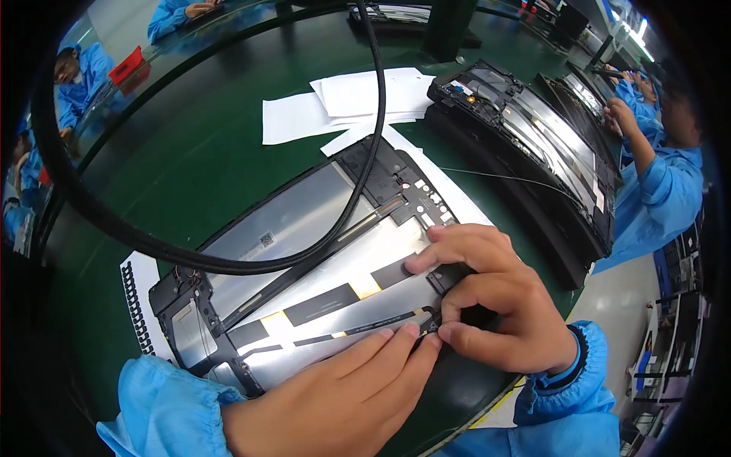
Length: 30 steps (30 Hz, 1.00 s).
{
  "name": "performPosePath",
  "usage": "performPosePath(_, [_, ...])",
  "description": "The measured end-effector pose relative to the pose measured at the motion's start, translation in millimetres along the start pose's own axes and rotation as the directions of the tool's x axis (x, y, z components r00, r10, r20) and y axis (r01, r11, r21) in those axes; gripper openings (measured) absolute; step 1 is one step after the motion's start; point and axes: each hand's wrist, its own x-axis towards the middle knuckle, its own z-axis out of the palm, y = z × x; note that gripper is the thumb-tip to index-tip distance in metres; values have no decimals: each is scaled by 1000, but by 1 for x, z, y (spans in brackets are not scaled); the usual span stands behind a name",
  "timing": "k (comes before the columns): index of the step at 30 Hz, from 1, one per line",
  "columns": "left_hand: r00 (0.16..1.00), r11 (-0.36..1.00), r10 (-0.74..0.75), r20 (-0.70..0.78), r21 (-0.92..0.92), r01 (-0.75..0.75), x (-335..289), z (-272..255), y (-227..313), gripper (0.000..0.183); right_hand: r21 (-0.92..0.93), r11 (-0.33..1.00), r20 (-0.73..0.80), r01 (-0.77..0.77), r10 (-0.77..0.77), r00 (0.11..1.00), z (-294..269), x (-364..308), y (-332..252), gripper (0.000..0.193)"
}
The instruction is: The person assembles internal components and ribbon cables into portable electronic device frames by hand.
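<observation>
The left hand (pixel 335 388) lies with fingers extended across the lower edge of an opened device (pixel 320 276). The right hand (pixel 495 297) curls at the same edge, thumb and forefinger close together; whether they grip anything is hidden. A black cable (pixel 221 264) loops across the view. Papers (pixel 293 120) lie beyond; a second device (pixel 529 114) stands right, near a co-worker (pixel 666 186).

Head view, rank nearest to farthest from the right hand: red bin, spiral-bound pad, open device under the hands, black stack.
From the right hand:
1. Open device: right at the fingertips.
2. Black stack: just beyond, to the right.
3. Spiral-bound pad: left, past the device's far end.
4. Red bin: far upper left.
</observation>
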Motion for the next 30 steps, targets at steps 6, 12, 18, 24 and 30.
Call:
performPosePath(6, [999, 999, 33, -17, -4, -33, 0, -1, -6, 26, 338, 940, -154, -49, 106, 982, -4, -13, 10, 8])
performPosePath(12, [968, 919, 211, 133, 312, -243, 0, -8, -7, 26, 134, 990, -96, 33, -20, 995, -5, -9, 2, 15])
performPosePath(18, [958, 890, 215, 188, 366, -272, 1, -11, -6, 26, 16, 997, -106, 70, -68, 992, 0, -9, 2, 14])
performPosePath(24, [960, 885, 226, 166, 377, -273, 2, -11, -7, 27, -164, 974, -113, 154, -173, 978, 2, -10, 2, 13])
performPosePath(30, [950, 919, 186, 252, 299, -259, 7, -15, -7, 29, -236, 939, -171, 251, -294, 940, 9, -2, -6, 11])
